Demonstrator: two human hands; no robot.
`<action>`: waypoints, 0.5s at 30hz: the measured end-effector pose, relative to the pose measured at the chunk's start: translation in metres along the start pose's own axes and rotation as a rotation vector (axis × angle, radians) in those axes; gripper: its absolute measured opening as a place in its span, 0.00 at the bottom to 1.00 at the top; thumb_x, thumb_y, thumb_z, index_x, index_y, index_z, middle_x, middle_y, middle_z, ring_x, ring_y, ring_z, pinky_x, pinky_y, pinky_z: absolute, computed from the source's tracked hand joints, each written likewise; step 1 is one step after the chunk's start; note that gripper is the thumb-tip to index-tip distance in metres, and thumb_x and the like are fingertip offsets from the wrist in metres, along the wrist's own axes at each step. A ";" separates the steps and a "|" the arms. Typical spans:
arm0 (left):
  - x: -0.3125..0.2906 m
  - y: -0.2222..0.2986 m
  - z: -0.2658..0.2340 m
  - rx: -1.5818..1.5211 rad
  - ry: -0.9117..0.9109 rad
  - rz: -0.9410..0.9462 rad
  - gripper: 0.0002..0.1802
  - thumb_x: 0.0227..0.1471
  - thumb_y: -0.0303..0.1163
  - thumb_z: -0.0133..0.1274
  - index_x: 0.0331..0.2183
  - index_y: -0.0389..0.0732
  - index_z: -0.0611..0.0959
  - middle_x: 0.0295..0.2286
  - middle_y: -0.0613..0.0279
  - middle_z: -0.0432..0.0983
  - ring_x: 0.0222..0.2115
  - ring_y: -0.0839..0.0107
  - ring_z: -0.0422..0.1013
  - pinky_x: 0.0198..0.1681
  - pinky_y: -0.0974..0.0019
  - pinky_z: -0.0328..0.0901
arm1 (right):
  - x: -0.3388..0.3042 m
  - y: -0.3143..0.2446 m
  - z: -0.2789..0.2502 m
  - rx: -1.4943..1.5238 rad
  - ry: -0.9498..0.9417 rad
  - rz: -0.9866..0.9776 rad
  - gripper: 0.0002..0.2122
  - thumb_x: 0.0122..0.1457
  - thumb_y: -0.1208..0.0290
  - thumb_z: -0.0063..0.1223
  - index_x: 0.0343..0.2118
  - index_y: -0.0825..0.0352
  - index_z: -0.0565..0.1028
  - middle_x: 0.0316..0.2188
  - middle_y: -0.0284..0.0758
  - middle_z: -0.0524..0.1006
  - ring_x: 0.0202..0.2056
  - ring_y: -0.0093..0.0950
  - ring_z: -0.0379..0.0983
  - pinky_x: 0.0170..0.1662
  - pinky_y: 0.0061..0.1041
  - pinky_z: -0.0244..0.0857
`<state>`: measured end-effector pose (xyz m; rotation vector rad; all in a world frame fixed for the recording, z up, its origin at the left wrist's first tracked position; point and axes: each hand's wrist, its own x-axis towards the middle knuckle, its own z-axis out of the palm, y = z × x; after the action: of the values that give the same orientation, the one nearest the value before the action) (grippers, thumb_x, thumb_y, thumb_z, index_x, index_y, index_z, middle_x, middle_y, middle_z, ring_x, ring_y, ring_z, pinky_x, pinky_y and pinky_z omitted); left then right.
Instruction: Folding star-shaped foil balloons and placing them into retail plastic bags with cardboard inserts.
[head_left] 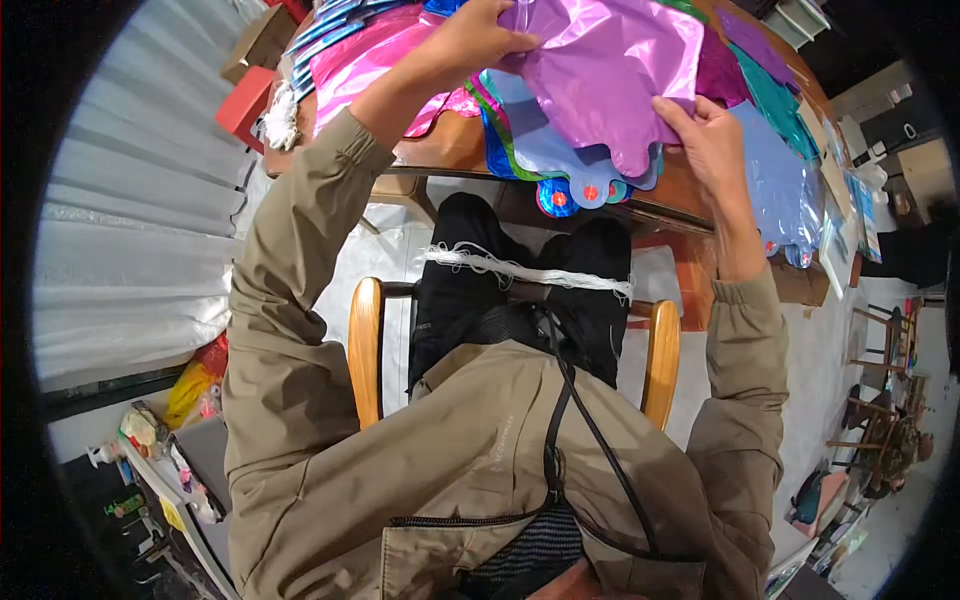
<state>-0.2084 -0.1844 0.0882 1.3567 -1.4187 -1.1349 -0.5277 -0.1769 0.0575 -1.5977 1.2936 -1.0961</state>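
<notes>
A flat, shiny light-purple foil balloon [600,70] is stretched between my two hands above the table. My left hand [478,38] grips its left edge near the top of the view, where some fingers are cut off or hidden. At the lower right corner, my right hand [708,140] pinches the foil between thumb and fingers. Beneath it lies a stack of flat foil balloons, with a light-blue one [545,150] on top and round tabs with red dots at the near edge. A bundle of white string [530,270] lies across my thighs.
Pink foil sheets [365,70] and blue-edged packets [325,40] lie at left on the wooden table [440,155]. More blue foil balloons [775,185] lie at right, overhanging the edge. A red box [245,105] stands at left. Wooden chair arms [660,365] flank me.
</notes>
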 end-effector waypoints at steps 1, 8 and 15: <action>0.002 -0.016 -0.008 0.062 -0.025 0.071 0.11 0.63 0.23 0.61 0.47 0.31 0.87 0.39 0.55 0.88 0.36 0.67 0.84 0.44 0.70 0.79 | 0.000 0.005 0.004 -0.107 -0.003 -0.006 0.15 0.66 0.60 0.68 0.40 0.71 0.86 0.29 0.31 0.85 0.27 0.21 0.77 0.35 0.17 0.70; -0.004 -0.034 -0.003 0.532 0.145 0.260 0.13 0.58 0.24 0.66 0.45 0.31 0.87 0.35 0.54 0.86 0.31 0.66 0.81 0.39 0.66 0.76 | -0.014 0.006 0.022 -0.636 0.001 -0.022 0.19 0.61 0.55 0.70 0.37 0.71 0.85 0.23 0.30 0.81 0.23 0.24 0.70 0.31 0.24 0.66; -0.025 -0.031 0.001 0.683 0.379 0.512 0.13 0.61 0.24 0.60 0.47 0.32 0.86 0.35 0.57 0.86 0.31 0.66 0.81 0.37 0.65 0.78 | -0.029 -0.009 0.033 -0.747 0.037 -0.038 0.21 0.59 0.49 0.67 0.34 0.68 0.85 0.19 0.33 0.77 0.21 0.36 0.68 0.31 0.37 0.66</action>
<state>-0.2005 -0.1595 0.0579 1.4224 -1.7893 -0.0370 -0.4971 -0.1445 0.0515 -2.1384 1.8350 -0.6864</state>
